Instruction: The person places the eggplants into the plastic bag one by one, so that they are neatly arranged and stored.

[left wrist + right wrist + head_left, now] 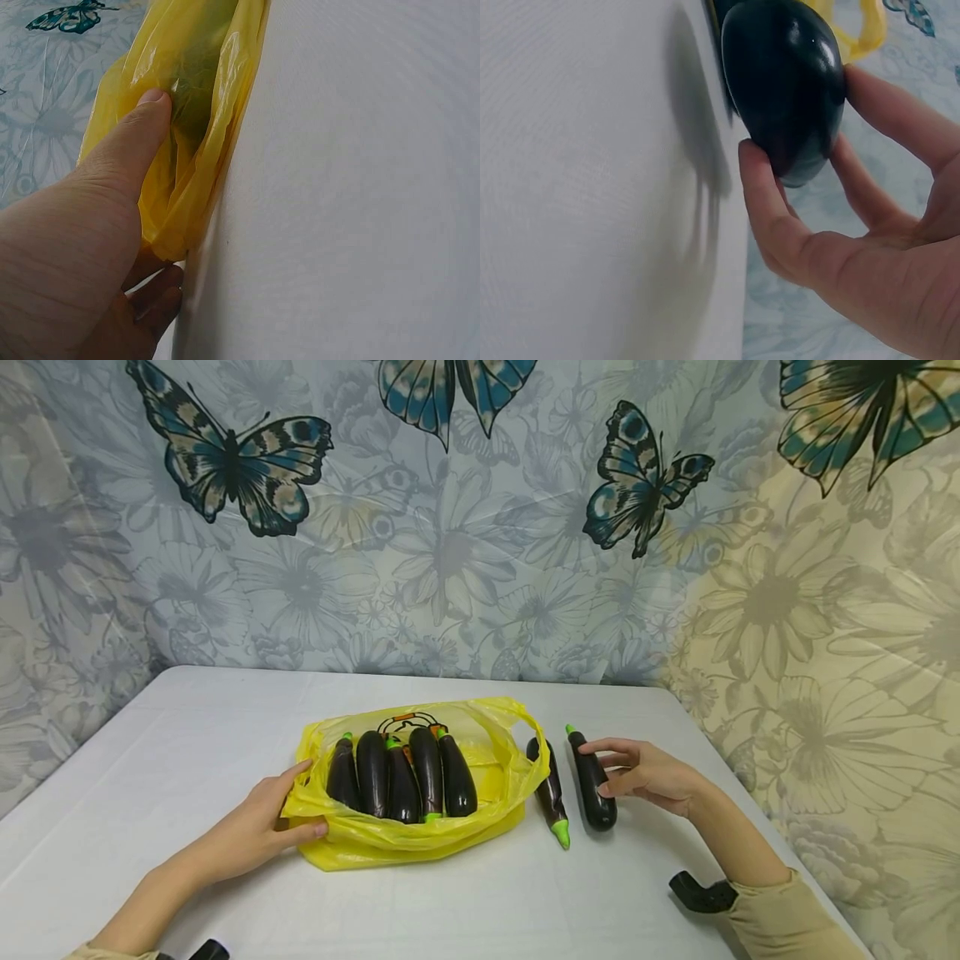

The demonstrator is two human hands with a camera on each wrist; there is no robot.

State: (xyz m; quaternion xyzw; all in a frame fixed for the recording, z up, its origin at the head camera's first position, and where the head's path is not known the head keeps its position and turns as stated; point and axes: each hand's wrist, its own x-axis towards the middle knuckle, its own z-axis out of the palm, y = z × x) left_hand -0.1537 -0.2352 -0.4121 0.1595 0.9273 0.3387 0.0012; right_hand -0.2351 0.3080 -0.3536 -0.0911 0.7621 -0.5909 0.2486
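A yellow plastic bag (360, 849) lies on its side with its mouth open, and several dark eggplants (372, 777) with green stem ends sit side by side in it. At the bag's left end, my left hand (251, 827) holds the edge between thumb and fingers; the left wrist view shows the thumb (146, 124) against the plastic. My right hand (656, 775) pinches an eggplant (590, 783) to the right of the bag, its green stem pointing away. Another eggplant (553, 797) lies between that one and the bag, stem toward me, partly hidden by the bag's handle.
The white-covered table (225, 718) reaches back to a floral butterfly backdrop (450, 568). A black curved piece (701, 893) is by the right sleeve, and another dark piece (210, 950) shows near the left wrist.
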